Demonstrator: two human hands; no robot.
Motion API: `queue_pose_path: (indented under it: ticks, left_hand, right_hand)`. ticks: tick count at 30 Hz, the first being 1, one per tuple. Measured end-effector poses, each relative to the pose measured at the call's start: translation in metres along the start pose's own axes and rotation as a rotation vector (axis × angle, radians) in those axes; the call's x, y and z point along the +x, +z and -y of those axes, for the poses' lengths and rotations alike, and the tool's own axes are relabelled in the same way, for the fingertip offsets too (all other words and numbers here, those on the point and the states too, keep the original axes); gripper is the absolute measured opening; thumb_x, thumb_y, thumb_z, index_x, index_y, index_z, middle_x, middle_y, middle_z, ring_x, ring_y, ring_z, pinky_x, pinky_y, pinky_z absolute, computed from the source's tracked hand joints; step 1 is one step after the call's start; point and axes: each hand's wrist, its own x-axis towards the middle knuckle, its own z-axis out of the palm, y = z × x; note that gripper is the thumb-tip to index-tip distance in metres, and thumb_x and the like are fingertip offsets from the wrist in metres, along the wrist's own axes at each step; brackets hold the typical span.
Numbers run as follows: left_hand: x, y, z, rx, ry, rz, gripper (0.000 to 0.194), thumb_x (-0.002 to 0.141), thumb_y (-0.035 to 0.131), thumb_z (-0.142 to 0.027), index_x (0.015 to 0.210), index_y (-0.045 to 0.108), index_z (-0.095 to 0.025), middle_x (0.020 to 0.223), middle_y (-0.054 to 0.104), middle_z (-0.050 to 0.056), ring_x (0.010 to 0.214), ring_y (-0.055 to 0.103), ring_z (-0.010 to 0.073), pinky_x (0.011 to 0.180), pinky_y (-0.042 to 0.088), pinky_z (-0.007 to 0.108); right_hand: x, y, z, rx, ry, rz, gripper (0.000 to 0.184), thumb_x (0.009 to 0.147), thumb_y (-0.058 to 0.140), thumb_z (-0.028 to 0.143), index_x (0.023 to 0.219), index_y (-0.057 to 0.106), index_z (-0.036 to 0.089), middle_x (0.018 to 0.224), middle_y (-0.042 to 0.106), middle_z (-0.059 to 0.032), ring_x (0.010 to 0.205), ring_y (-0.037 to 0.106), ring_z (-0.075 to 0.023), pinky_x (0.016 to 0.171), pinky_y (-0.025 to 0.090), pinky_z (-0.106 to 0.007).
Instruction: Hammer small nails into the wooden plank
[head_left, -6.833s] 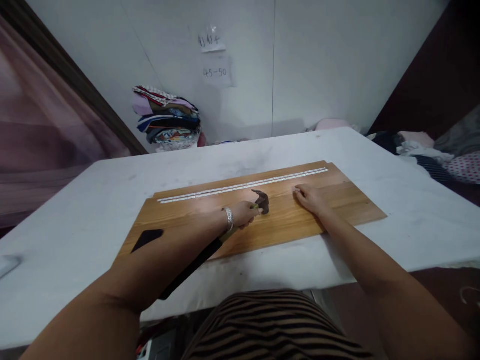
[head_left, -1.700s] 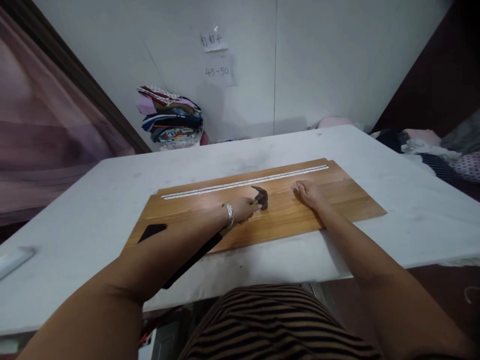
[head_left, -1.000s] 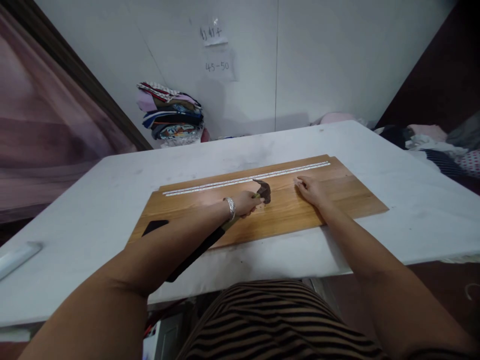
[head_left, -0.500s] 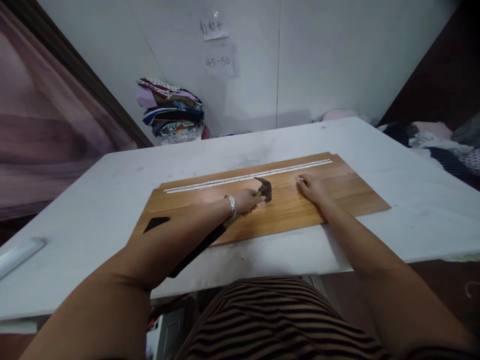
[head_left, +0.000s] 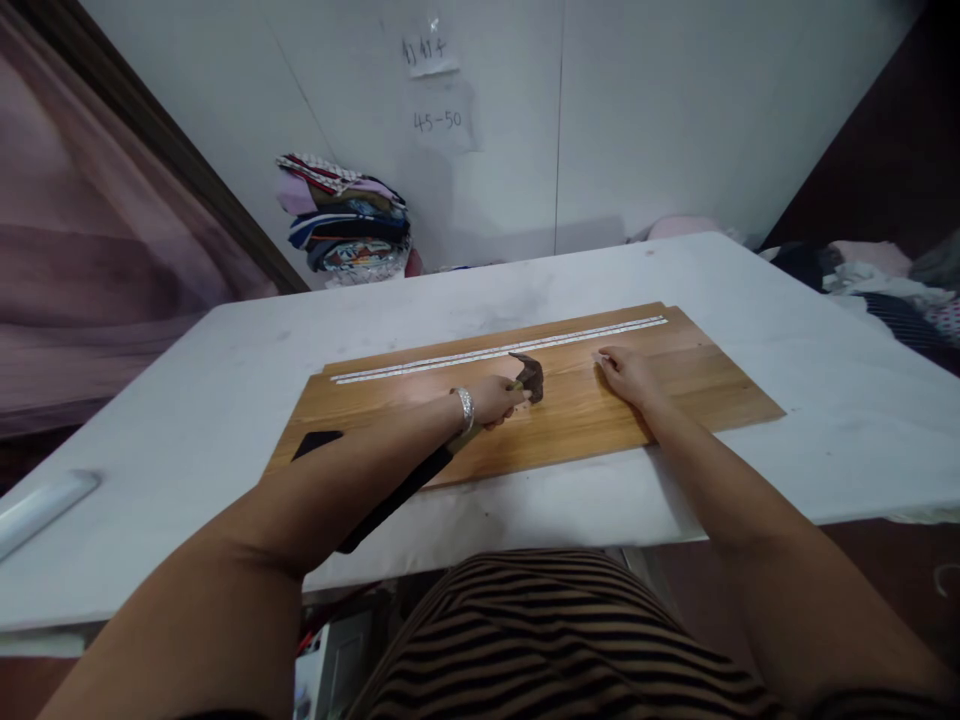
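Note:
My left hand (head_left: pixel 495 400) grips a claw hammer (head_left: pixel 531 377) close to its head. The black handle runs back beneath my left forearm. The hammer head is over a wooden board (head_left: pixel 570 425), whether touching it I cannot tell. Thumb and fingers of my right hand (head_left: pixel 624 374) are pinched at the board's right half, with something small and pale at their tips, too small to name. Two thin pale strips (head_left: pixel 495 352) with fine markings run along the board's far side. A black flat object (head_left: pixel 316 440) on the board's left is partly hidden by my forearm.
The board lies on a white-covered table (head_left: pixel 247 350). A pile of folded clothes (head_left: pixel 349 220) stands at the back left, and a white roll (head_left: pixel 49 510) lies at the left edge. More cloth (head_left: pixel 885 290) is heaped beyond the right side. Paper notes (head_left: pixel 439 118) hang on the wall.
The view has shifted very slightly. Both hands, the hammer and the board look the same as before.

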Motion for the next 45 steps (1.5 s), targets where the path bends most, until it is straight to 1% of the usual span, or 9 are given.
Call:
queue_pose_path:
  ticks: [3, 6, 12, 20, 26, 31, 40, 43, 45]
  left_hand:
    - [-0.001, 0.002, -0.001, 0.034, -0.005, 0.025, 0.036, 0.099, 0.056, -0.03, 0.066, 0.047, -0.02, 0.048, 0.046, -0.006, 0.035, 0.041, 0.0068, 0.038, 0.033, 0.021]
    - [-0.001, 0.003, -0.003, 0.044, -0.009, 0.035, 0.035, 0.098, 0.058, -0.031, 0.067, 0.047, -0.019, 0.047, 0.046, -0.006, 0.035, 0.04, 0.0069, 0.038, 0.033, 0.021]
    - [-0.002, -0.001, -0.006, 0.027, 0.005, -0.016, 0.034, 0.099, 0.056, -0.031, 0.068, 0.049, -0.019, 0.047, 0.046, -0.006, 0.035, 0.04, 0.0063, 0.039, 0.035, 0.02]
    - [0.004, 0.002, 0.004, 0.018, 0.004, 0.025, 0.037, 0.096, 0.062, -0.035, 0.065, 0.048, -0.02, 0.048, 0.047, -0.006, 0.036, 0.041, 0.0071, 0.038, 0.035, 0.021]
    - [0.003, 0.0, 0.002, 0.005, 0.014, -0.006, 0.035, 0.096, 0.061, -0.036, 0.068, 0.049, -0.019, 0.049, 0.047, -0.006, 0.037, 0.042, 0.0068, 0.04, 0.036, 0.02]
    - [0.004, 0.002, 0.004, 0.007, -0.014, 0.02, 0.034, 0.097, 0.06, -0.033, 0.068, 0.049, -0.02, 0.048, 0.047, -0.006, 0.036, 0.041, 0.0072, 0.038, 0.034, 0.021]
    - [0.003, -0.005, -0.003, -0.078, -0.006, 0.002, 0.035, 0.094, 0.066, -0.04, 0.071, 0.049, -0.019, 0.05, 0.048, -0.006, 0.037, 0.041, 0.0065, 0.039, 0.034, 0.02]
    - [0.005, -0.01, -0.007, -0.219, -0.012, -0.004, 0.031, 0.094, 0.066, -0.039, 0.076, 0.05, -0.019, 0.052, 0.047, -0.007, 0.039, 0.041, 0.0062, 0.04, 0.034, 0.019]
    - [0.008, -0.015, -0.013, -0.315, -0.037, -0.006, 0.029, 0.096, 0.064, -0.041, 0.081, 0.051, -0.019, 0.054, 0.048, -0.007, 0.04, 0.041, 0.0062, 0.042, 0.035, 0.019]
  right_hand:
    - [0.0, 0.0, 0.001, -0.008, 0.012, 0.0, 0.034, 0.097, 0.047, 0.03, 0.109, 0.076, 0.018, 0.115, 0.078, -0.0146, 0.108, 0.071, -0.0293, 0.094, 0.053, -0.039]
    - [0.0, 0.0, 0.001, -0.007, 0.005, 0.001, 0.033, 0.097, 0.047, 0.03, 0.106, 0.076, 0.019, 0.112, 0.078, -0.0139, 0.107, 0.071, -0.0284, 0.095, 0.053, -0.038]
    - [0.0, 0.001, -0.001, -0.004, -0.013, -0.007, 0.032, 0.097, 0.047, 0.031, 0.104, 0.077, 0.021, 0.107, 0.079, -0.0118, 0.102, 0.071, -0.0277, 0.091, 0.053, -0.037]
    - [0.0, 0.002, -0.002, -0.004, -0.015, -0.012, 0.035, 0.098, 0.046, 0.033, 0.106, 0.077, 0.021, 0.111, 0.079, -0.013, 0.106, 0.07, -0.0286, 0.093, 0.053, -0.038]
    - [0.0, 0.001, -0.002, -0.01, -0.014, -0.005, 0.033, 0.098, 0.046, 0.032, 0.105, 0.077, 0.022, 0.108, 0.079, -0.0117, 0.103, 0.071, -0.0274, 0.092, 0.054, -0.037]
    - [0.0, 0.001, -0.002, -0.022, -0.02, 0.008, 0.034, 0.097, 0.045, 0.03, 0.106, 0.076, 0.019, 0.112, 0.078, -0.0137, 0.105, 0.07, -0.028, 0.092, 0.053, -0.037]
    - [0.0, -0.002, -0.001, 0.033, -0.018, 0.006, 0.034, 0.098, 0.045, 0.035, 0.102, 0.076, 0.019, 0.109, 0.078, -0.015, 0.103, 0.071, -0.0283, 0.091, 0.054, -0.039]
    - [0.0, -0.005, 0.0, 0.115, 0.039, 0.017, 0.031, 0.094, 0.051, 0.036, 0.101, 0.076, 0.02, 0.106, 0.079, -0.0133, 0.099, 0.072, -0.0279, 0.09, 0.055, -0.04]
    - [0.001, -0.01, 0.007, 0.255, 0.127, 0.026, 0.03, 0.091, 0.055, 0.036, 0.105, 0.075, 0.02, 0.101, 0.079, -0.0112, 0.093, 0.072, -0.0264, 0.086, 0.056, -0.04]
